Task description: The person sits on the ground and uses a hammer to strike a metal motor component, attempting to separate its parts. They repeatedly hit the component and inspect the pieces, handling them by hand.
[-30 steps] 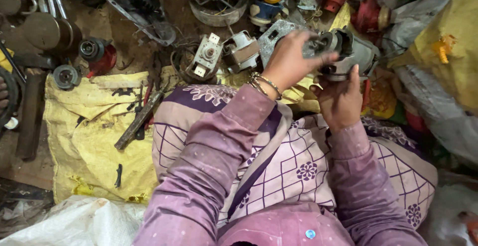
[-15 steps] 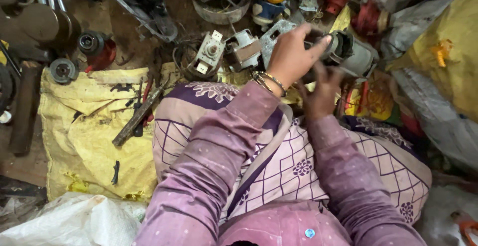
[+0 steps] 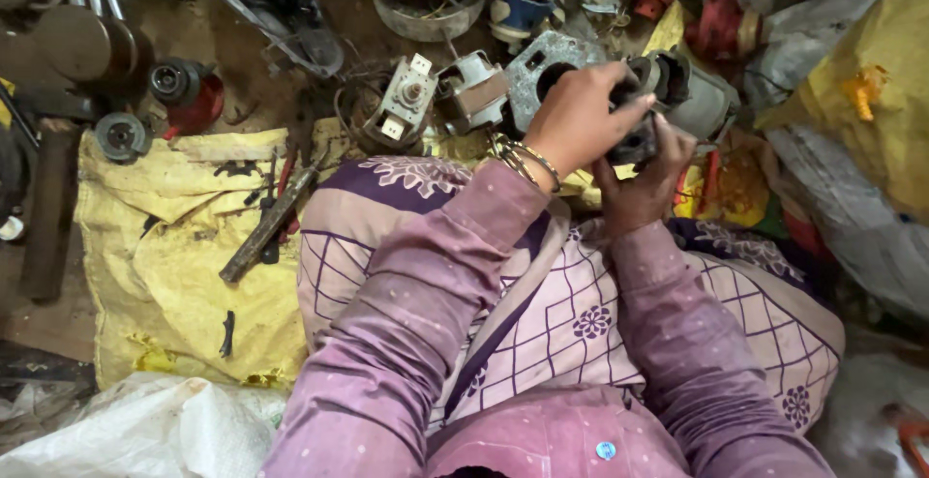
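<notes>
My left hand (image 3: pixel 578 115) and my right hand (image 3: pixel 641 188) are closed together around a small dark metal motor part (image 3: pixel 634 139), held above my lap. The left hand, with bangles at its wrist, grips the part from above and the left. The right hand supports it from below. Just beyond them lies a grey motor housing (image 3: pixel 692 91) with a round opening. Both arms wear purple sleeves over a patterned purple and cream cloth (image 3: pixel 571 323) on my knees.
A yellow sack (image 3: pixel 164 246) on the ground to the left carries a long rusty tool (image 3: pixel 266 226) and small bits. Small motors (image 3: pixel 406 101), a grey bracket (image 3: pixel 542 62), a red wheel part (image 3: pixel 184 91) and other scrap crowd the far side. Plastic bags lie at right.
My right hand has come up from beneath and closed on the dark part under my left hand. The part now sits slightly nearer to me, off the grey housing.
</notes>
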